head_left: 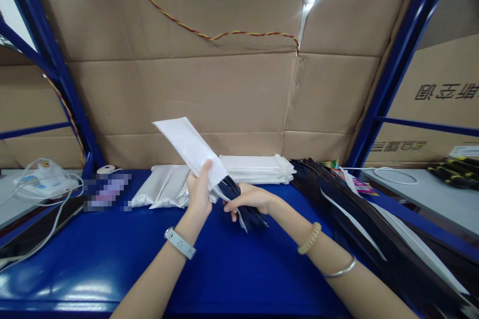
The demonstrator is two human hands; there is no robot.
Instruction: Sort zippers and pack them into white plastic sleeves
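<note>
Envelope, white and tilted, rises from the grip of the left hand. Just beside it, the right hand closes around the dark strips emerging from its lower opening.

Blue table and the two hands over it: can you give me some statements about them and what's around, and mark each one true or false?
1. The left hand holds a white packet. True.
2. The watch is on the right wrist. False: the watch is on the left wrist; the right one has a beaded bracelet.
3. The right hand holds dark strips at the packet's open end. True.
4. The long dark bundle lies on the left of the table. False: the bundle is on the right.
5. A red-and-yellow twisted wire runs across the cardboard. True.
</note>
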